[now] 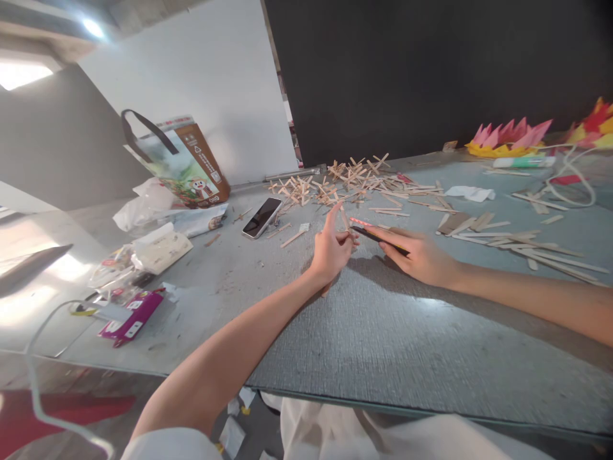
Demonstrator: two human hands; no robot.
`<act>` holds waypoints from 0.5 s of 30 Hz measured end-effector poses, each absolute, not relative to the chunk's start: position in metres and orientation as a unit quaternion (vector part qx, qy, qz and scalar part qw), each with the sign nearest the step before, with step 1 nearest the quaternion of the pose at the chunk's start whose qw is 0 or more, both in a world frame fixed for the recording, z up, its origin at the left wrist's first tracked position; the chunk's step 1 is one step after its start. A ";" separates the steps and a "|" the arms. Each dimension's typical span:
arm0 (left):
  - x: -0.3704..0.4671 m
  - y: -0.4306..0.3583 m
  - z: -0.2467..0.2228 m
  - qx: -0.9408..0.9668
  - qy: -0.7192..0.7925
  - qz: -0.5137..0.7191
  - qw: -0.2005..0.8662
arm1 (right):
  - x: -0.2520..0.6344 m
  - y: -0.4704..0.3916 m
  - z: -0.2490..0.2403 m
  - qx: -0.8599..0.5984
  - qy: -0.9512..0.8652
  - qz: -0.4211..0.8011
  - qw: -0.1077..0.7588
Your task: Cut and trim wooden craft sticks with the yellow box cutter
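Note:
My left hand is over the middle of the table, one finger stretched up and the others curled round a thin wooden stick. Part of that stick is hidden by the fingers. Just to the right, my right hand is closed on a slim black tool with a bit of yellow along its edge. The tool's tip points left and lies close to the stick; I cannot tell whether they touch. A narrow red-and-white strip shows above the tool.
Crossed wooden sticks are heaped at the back. Loose flat sticks lie at the right. A phone, a printed bag, a purple packet and plastic wrappings are on the left. Pink-and-yellow paper flowers stand back right.

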State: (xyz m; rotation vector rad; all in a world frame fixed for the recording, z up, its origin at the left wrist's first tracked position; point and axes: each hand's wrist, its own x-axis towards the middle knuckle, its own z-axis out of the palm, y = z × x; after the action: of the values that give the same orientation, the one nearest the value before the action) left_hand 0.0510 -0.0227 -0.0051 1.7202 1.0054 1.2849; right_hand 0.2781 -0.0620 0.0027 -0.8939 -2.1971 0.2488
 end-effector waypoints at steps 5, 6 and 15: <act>0.052 -0.024 -0.004 0.676 0.396 0.494 0.377 | 0.280 -0.060 -0.002 -0.348 -0.857 0.092 0.368; 0.052 -0.024 -0.004 0.678 0.397 0.492 0.374 | 0.280 -0.060 -0.002 -0.349 -0.857 0.092 0.368; 0.051 -0.018 -0.010 0.685 0.395 0.487 0.370 | 0.281 -0.061 -0.002 -0.360 -0.855 0.084 0.364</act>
State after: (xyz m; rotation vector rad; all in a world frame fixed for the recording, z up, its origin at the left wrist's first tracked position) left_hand 0.0512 -0.0182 -0.0098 1.7585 1.0148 1.2494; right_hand 0.2809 -0.0606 -0.0022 -0.9268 -2.1996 0.2172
